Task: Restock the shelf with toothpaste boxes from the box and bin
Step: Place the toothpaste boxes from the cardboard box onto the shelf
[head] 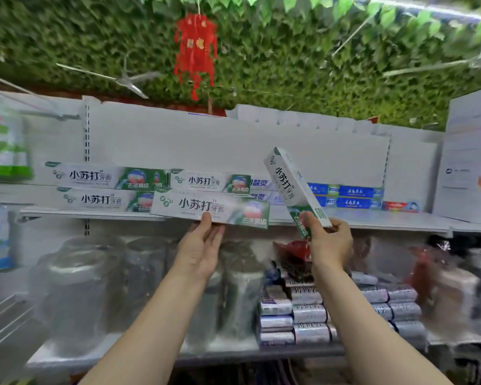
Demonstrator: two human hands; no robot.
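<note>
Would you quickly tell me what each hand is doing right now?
Left hand: pinching a flat toothpaste box.
Right hand: gripping a tilted toothpaste box.

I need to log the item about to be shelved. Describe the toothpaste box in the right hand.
The toothpaste box is a long, slim carton, seemingly cardboard, white with dark characters and a green lower end. It stands nearly upright, top leaning left, in front of the shelf and not resting on it. The right hand grips its green end, thumb across the front. It looks closed and undamaged.

Your forearms are bare up to the frame's lower edge, with no sleeve showing. Your left hand [199, 247] and right hand [331, 241] are ungloved, the nails short and plain.
</note>
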